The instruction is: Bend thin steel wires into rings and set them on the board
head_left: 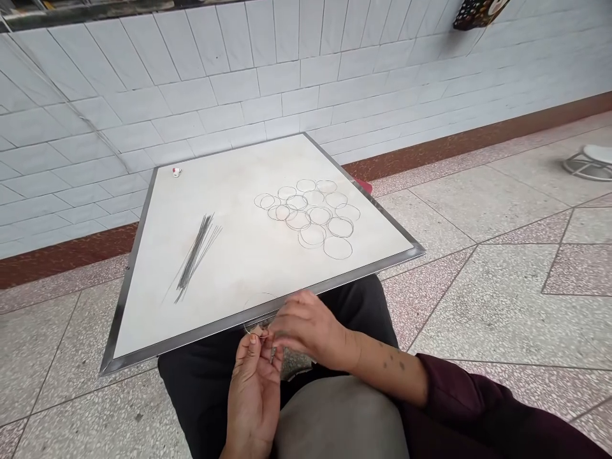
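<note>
Just past the table's front edge, over my lap, my left hand [255, 382] pinches a thin wire ring [261, 294] between thumb and fingers. The ring's loop rises over the metal rim of the table. My right hand [308, 325] closes in from the right, its fingertips meeting the ring near my left thumb; whatever lies between them is too small to make out. Many finished-looking wire rings [338, 248] lie overlapping on the right half of the tabletop. A bundle of straight thin wires [194, 258] rests on the left half.
The white table [239, 172] has a grey metal rim and stands by a white tiled wall [229, 95]. A small red and white object [176, 171] sits at its far left corner. A stool [590, 160] is on the tiled floor at the far right.
</note>
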Motion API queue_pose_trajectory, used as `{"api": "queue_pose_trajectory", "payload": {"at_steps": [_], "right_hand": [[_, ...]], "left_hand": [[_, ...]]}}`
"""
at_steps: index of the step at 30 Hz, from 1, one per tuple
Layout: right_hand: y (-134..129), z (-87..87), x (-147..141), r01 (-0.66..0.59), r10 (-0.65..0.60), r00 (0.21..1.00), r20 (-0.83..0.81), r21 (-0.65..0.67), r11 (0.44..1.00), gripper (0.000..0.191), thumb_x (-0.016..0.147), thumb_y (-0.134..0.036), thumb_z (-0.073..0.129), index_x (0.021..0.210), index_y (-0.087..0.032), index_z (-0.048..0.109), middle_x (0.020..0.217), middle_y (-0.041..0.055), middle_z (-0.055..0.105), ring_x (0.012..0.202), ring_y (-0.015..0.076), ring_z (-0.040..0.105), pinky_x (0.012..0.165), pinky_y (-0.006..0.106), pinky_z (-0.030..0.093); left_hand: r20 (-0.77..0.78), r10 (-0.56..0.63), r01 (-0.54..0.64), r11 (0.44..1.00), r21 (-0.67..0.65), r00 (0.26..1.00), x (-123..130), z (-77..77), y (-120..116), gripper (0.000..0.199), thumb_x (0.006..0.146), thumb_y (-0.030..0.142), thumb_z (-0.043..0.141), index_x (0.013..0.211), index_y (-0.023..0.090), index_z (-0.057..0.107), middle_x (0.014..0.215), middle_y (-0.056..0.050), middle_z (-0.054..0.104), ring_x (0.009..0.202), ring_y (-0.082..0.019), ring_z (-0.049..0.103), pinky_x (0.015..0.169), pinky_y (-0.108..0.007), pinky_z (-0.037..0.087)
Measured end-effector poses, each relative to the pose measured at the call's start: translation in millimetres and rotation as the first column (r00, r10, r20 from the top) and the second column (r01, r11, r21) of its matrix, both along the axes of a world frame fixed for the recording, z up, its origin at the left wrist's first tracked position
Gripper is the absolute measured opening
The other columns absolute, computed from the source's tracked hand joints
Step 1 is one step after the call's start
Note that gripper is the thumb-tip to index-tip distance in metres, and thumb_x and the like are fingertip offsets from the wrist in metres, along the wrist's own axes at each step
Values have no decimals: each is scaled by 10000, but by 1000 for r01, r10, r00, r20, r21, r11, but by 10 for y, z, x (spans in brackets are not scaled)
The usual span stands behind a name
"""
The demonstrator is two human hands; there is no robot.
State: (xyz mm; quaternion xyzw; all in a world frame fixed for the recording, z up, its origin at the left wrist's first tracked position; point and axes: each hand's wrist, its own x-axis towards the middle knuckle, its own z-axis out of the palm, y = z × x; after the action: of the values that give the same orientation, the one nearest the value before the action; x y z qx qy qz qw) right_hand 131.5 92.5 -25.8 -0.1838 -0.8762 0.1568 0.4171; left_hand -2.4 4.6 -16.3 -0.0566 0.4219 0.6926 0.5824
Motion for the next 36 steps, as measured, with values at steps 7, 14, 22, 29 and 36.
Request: {"api": "queue_pose_trajectory", "payload": {"at_steps": [7,14,22,29,36], "right_hand": [[72,-8,127,138,-220,958,-183,-377,916,122,948,-233,588,1059,-203,627,952,61,666,921,190,576,834,351,483],[14,-87,13,-233,-139,934,-329,-856,462,273,915,-365,618,1114,-198,531,830,-7,610,696,109,575,664,263,490],[-79,-60,-157,-565,-92,823,-561,-825,-18,421,715,-346,843,980,-175,564,797,-27,653,691,93,638,640,224,500],[-66,-61,-142,-533,-35,845,-534,-845,43,418,724,-382,834,961,-174,560,766,-41,617,653,72,583,631,213,474],[41,-26,-18,-322,-80,927,-367,-886,335,361,911,-501,595,1099,-197,547,746,-34,598,554,69,507,496,188,399]], "left_hand": [[13,13,-14,1000,13,1000,-100,38,-2,50,880,168,660,881,191,704,829,-8,683,796,-119,662,773,-270,565],[6,36,-36,999,32,999,-109,49,23,45,849,130,685,855,174,698,847,7,679,767,-103,654,782,-256,564],[-26,14,-13,1000,20,1000,-118,42,41,66,801,127,735,838,171,701,827,-6,691,747,-106,658,745,-222,564],[-72,-52,54,998,28,996,-158,18,29,112,742,126,784,788,178,696,820,-9,692,760,-122,654,770,-255,566],[-91,-177,177,984,-8,980,-154,8,8,146,726,169,813,817,176,701,833,-8,701,769,-129,666,772,-285,564]]}}
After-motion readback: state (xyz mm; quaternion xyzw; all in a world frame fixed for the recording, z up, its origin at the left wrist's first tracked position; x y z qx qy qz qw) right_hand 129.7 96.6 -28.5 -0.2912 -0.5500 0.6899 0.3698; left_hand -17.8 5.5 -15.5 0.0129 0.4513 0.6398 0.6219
